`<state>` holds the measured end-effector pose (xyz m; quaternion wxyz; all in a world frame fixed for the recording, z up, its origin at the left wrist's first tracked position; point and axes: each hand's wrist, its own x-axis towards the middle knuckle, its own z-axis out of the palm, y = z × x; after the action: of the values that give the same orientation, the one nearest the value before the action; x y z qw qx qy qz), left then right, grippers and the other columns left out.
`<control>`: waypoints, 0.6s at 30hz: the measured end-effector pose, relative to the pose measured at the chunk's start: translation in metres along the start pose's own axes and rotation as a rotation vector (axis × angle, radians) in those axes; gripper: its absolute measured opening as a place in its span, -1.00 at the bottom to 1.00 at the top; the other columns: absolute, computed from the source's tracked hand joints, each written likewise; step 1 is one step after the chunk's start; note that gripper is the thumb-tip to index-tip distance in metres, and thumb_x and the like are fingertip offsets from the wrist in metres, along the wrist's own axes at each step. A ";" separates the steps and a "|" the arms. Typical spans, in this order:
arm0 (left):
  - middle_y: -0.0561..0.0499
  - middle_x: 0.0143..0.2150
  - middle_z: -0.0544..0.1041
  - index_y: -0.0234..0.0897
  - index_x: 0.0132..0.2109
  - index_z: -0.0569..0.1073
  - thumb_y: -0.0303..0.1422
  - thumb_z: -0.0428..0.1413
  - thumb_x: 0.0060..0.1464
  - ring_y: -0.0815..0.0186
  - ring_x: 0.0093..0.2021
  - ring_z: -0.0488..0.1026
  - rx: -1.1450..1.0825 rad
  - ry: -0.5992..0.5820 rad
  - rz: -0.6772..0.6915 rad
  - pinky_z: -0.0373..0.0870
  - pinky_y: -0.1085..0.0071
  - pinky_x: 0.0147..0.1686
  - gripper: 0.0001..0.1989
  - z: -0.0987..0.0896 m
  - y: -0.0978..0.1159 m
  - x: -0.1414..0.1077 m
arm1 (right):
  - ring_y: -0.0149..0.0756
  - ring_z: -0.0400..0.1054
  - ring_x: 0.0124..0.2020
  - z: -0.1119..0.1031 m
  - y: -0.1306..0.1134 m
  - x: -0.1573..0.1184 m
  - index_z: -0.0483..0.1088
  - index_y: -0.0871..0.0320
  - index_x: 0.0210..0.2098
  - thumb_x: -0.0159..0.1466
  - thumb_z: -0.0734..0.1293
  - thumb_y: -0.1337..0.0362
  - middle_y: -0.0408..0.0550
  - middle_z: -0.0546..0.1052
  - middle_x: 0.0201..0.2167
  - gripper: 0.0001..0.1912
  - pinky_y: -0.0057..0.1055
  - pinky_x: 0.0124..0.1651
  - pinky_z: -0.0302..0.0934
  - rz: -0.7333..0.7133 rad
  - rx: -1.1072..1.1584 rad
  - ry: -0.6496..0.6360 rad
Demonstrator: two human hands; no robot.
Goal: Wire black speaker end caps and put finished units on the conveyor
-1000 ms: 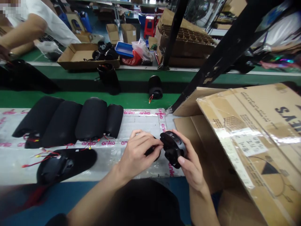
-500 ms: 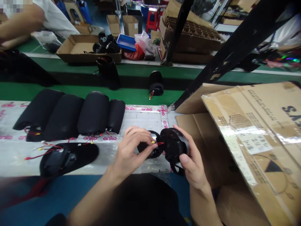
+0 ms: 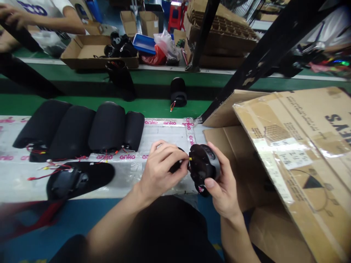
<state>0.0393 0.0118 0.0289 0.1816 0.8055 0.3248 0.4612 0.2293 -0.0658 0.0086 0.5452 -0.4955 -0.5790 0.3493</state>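
Observation:
My right hand [image 3: 225, 186] grips a round black speaker end cap [image 3: 205, 164] by its rim, thumb in front and fingers behind. A small black strap hangs below it. Against the cap's left side, my left hand [image 3: 163, 168] pinches a small wire connector; a bit of yellow [image 3: 190, 159] shows at the fingertips, the rest is covered. Behind the left fingers lies a dark round part [image 3: 175, 166], mostly hidden. Left of the hands, a flat black piece [image 3: 94, 177] with red wires lies on the taped white surface [image 3: 161, 137].
Several black cylindrical speaker bodies [image 3: 106, 126] lie at left, wires at their near ends. Another cylinder [image 3: 178, 91] rests on the green bench. A large open carton [image 3: 309, 146] stands close on the right, beside a slanting black post [image 3: 260, 54]. A co-worker's arm [image 3: 60, 22] shows far left.
My left hand has moved right, bringing the connector up against the end cap; its fingers now cover the red wires. The end cap has turned slightly. The co-worker's arms have shifted.

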 end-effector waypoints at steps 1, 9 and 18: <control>0.03 -0.26 0.68 -0.20 -0.15 0.51 -0.50 0.19 0.29 0.26 -0.23 0.64 0.021 -0.003 0.007 0.45 0.18 -0.01 -0.90 0.000 0.001 0.001 | 0.12 0.26 0.47 -0.001 -0.002 0.000 0.20 -0.18 0.51 0.42 0.42 0.07 -0.04 0.31 0.50 -0.29 0.12 0.43 0.33 -0.023 -0.043 -0.020; 0.04 -0.29 0.66 -0.22 -0.20 0.49 -0.54 0.19 0.24 0.26 -0.27 0.59 0.067 -0.074 -0.007 0.41 0.19 -0.03 -0.89 -0.002 0.005 0.006 | 0.22 0.31 0.39 -0.011 -0.015 0.008 0.22 -0.17 0.50 0.32 0.50 0.15 0.06 0.31 0.44 -0.19 0.19 0.30 0.42 -0.140 -0.262 -0.110; 0.05 -0.29 0.66 -0.22 -0.17 0.52 -0.51 0.19 0.30 0.27 -0.25 0.57 -0.040 -0.113 -0.075 0.43 0.21 -0.03 -0.91 -0.004 0.002 0.005 | 0.16 0.38 0.33 -0.015 -0.011 0.013 0.32 -0.19 0.43 0.32 0.52 -0.03 0.05 0.35 0.41 -0.26 -0.08 0.04 0.58 0.001 -0.104 -0.117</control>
<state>0.0382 0.0134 0.0357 0.2329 0.8137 0.3349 0.4142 0.2435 -0.0585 0.0250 0.4837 -0.5022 -0.6271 0.3474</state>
